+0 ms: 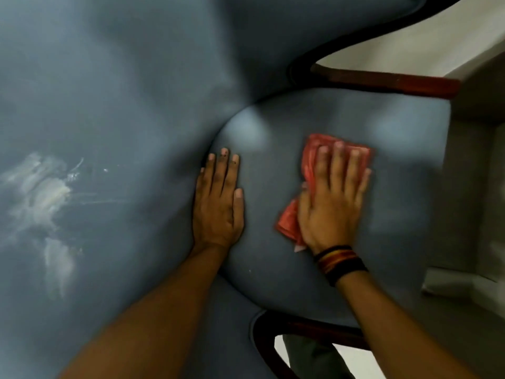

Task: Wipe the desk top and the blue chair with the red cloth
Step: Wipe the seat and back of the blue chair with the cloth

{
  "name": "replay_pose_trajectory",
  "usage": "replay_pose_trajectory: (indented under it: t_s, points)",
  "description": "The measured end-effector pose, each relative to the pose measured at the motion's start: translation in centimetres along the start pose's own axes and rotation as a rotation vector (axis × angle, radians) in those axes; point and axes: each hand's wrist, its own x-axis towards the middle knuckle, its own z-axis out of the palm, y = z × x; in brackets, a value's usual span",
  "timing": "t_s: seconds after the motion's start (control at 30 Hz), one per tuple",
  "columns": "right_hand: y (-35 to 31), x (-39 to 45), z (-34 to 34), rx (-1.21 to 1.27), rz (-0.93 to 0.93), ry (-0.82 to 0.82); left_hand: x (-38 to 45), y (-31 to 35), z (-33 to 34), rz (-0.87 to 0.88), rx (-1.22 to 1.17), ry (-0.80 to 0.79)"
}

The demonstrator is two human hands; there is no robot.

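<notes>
The right hand point(332, 198) lay flat on the blue chair point(273, 242) seat, fingers extended side by side, pressing the red cloth point(311, 157) beneath palm and fingertips. The left hand point(218, 198) rested flat just left, fingers together, touching nothing else. Whitish smears point(46, 198) marked the backrest at far left.

Pale floor point(396, 50) at upper right; grey wall base point(470, 187) along right edge

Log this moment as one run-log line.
stage: wiping blue chair seat | right hand: flat on red cloth | left hand: bare, bracing seat
</notes>
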Motion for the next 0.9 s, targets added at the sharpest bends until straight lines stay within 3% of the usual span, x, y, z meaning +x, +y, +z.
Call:
replay_pose_trajectory:
  t_s: [0.13, 0.27, 0.33, 0.43, 0.53, 0.6, 0.67, 0.73, 0.83, 0.9]
  points:
    - [-4.0, -7.8, 2.3, 0.070, -0.504, -0.089, 0.2, -0.1, -0.5, -0.008, -0.059, -0.031]
    - [3.1, -15.2, 3.1, -0.046, -1.002, -0.254, 0.1, 0.5, -1.4, -0.013, -0.126, -0.039]
    - [7.4, -17.4, 2.0, -0.136, -1.114, -0.335, 0.1, 1.1, -2.4, -0.021, -0.141, -0.071]
    - [9.4, -19.5, -1.4, -0.020, -0.854, -0.447, 0.2, 2.8, -5.0, -0.070, -0.120, -0.230]
    - [7.3, -20.4, -5.3, 0.419, -0.307, -0.442, 1.5, 5.6, -11.2, -0.190, -0.179, -0.537]
    - [5.2, -19.3, -9.9, 0.919, 0.106, -0.475, 2.0, 6.7, -17.6, -0.074, -0.159, -0.677]
    - [2.6, -17.4, -15.0, 1.320, 0.402, -0.605, 1.8, 5.9, -24.7, 0.175, -0.029, -0.683]
    - [-0.1, -15.1, -17.6, 1.433, 0.476, -0.699, 2.9, 3.2, -31.3, 0.457, 0.151, -0.589]
    - [-5.9, -13.8, -18.5, 1.378, 0.449, -0.889, 7.2, -3.6, -39.2, 0.793, 0.430, -0.499]
    - [-10.2, -14.4, -17.6, 1.218, 0.339, -1.034, 10.4, -8.0, -41.7, 0.921, 0.662, -0.637]
